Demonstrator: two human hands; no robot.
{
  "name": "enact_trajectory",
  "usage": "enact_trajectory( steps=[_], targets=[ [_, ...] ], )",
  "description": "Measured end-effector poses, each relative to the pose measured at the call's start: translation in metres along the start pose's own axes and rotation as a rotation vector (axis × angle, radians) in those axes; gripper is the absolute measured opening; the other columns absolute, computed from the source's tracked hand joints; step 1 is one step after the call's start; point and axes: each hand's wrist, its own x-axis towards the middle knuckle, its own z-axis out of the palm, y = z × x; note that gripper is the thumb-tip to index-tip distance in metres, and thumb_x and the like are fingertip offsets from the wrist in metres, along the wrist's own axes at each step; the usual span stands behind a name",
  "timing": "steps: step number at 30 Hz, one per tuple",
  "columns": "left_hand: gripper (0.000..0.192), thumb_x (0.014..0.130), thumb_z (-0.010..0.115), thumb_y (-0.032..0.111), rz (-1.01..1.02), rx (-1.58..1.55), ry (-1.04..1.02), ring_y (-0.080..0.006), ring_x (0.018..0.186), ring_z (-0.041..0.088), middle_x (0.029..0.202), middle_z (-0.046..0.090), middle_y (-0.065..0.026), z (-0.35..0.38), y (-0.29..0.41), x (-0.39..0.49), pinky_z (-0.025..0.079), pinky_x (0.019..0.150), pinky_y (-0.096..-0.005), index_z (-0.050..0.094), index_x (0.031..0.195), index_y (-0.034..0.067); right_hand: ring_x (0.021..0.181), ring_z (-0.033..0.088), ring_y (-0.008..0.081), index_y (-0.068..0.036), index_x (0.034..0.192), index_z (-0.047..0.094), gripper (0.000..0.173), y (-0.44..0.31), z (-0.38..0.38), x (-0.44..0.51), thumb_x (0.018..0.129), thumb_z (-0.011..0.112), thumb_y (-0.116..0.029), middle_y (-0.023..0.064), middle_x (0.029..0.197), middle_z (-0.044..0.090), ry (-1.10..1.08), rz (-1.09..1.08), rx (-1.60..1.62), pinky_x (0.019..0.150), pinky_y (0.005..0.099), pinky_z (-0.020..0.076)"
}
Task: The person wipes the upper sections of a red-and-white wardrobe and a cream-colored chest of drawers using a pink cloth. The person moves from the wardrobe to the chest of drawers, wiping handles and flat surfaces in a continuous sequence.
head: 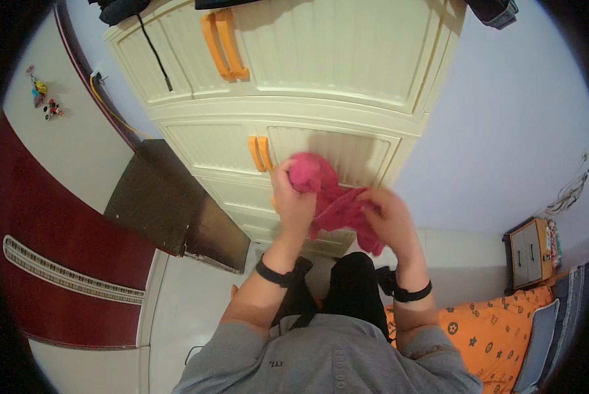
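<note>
A crumpled pink cloth [331, 204] is held up in front of the lower doors of a cream cabinet [294, 109]. My left hand [294, 202] grips its bunched upper left part. The right part of the cloth is pinched in my right hand [385, 216], and a loose end hangs below that hand. Both hands are slightly blurred, and some fingertips are hidden by the cloth. Orange handles [261, 153] on the cabinet doors are just left of and above my left hand. Each wrist wears a black strap.
A dark brown box-like cabinet [176, 207] stands to the left, beside a red and white panel. At the lower right is a bed with an orange patterned sheet [491, 330], and behind it a small drawer unit [526, 256]. A black cord [154, 51] hangs over the cream cabinet's upper door.
</note>
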Motion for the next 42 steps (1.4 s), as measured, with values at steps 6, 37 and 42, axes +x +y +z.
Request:
enact_trajectory(
  steps=[6, 37, 42],
  targets=[
    [0.049, 0.078, 0.074, 0.005, 0.517, -0.044, 0.301, -0.0359, 0.114, 0.051, 0.122, 0.050, -0.0176, 0.007, 0.065, 0.059, 0.041, 0.100, -0.0441, 0.053, 0.123, 0.006, 0.082, 0.064, 0.0317, 0.000, 0.097, 0.068, 0.016, -0.022, -0.031, 0.053, 0.083, 0.063, 0.006, 0.0185, 0.098, 0.066, 0.837, -0.578, -0.277, 0.070, 0.0370, 0.0512],
    [0.046, 0.086, 0.068, 0.003, -0.433, 0.020, 0.488, -0.0275, 0.115, 0.056, 0.121, 0.060, -0.0183, -0.101, -0.142, -0.010, 0.041, 0.103, -0.0377, 0.050, 0.129, -0.004, 0.090, 0.065, 0.0238, -0.004, 0.106, 0.059, 0.023, 0.016, 0.184, -0.013, 0.087, 0.070, -0.009, 0.0147, 0.097, 0.066, -0.225, -0.055, 0.445, 0.082, 0.0342, 0.0512],
    [0.059, 0.090, 0.061, 0.002, -0.240, 0.165, 0.739, -0.0316, 0.124, 0.052, 0.139, 0.051, -0.0223, -0.151, -0.166, 0.059, 0.037, 0.109, -0.0379, 0.039, 0.144, -0.003, 0.096, 0.066, 0.0235, -0.005, 0.116, 0.060, 0.033, -0.035, 0.238, 0.041, 0.085, 0.071, -0.006, 0.0142, 0.105, 0.068, -0.224, -0.024, 0.593, 0.086, 0.0349, 0.0514]
  ],
)
